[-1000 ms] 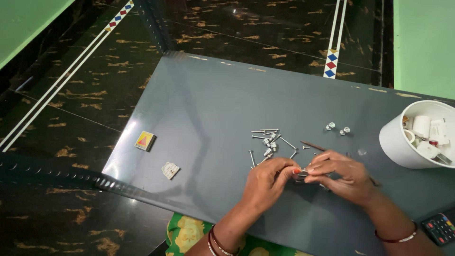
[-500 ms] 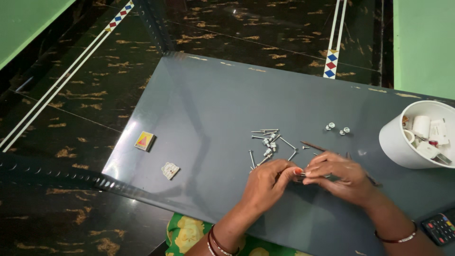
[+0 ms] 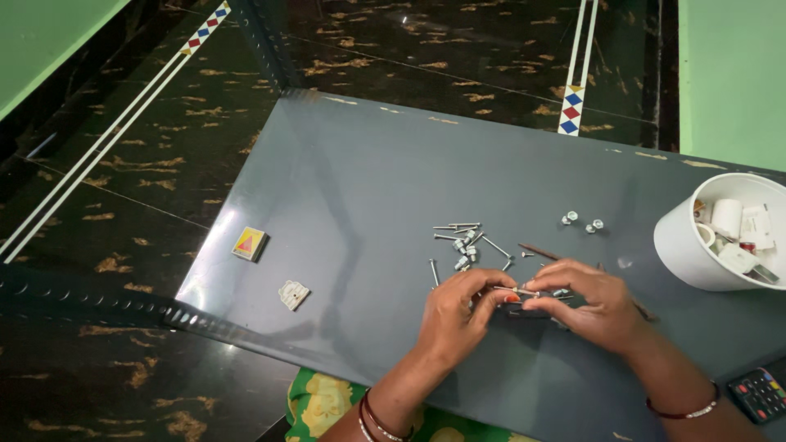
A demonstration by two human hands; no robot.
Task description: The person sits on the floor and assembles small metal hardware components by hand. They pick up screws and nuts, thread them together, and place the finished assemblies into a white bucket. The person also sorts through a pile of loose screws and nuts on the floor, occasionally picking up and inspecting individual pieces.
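Grey table (image 3: 352, 180) over dark marbled floor. Left hand (image 3: 458, 315) and right hand (image 3: 594, 303) meet near front edge, fingertips pinched together on thin metal screw (image 3: 514, 290). Screw long axis runs left-right, bridging both hands, roughly level. Loose screws (image 3: 463, 245) just beyond left hand. White bucket (image 3: 696, 245) well right, nearer right hand.

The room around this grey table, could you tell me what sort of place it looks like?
Probably a room in a home, not a workshop: polished dark marble-patterned floor with inlaid coloured borders, green walls, and a remote control lying near the loose screws.
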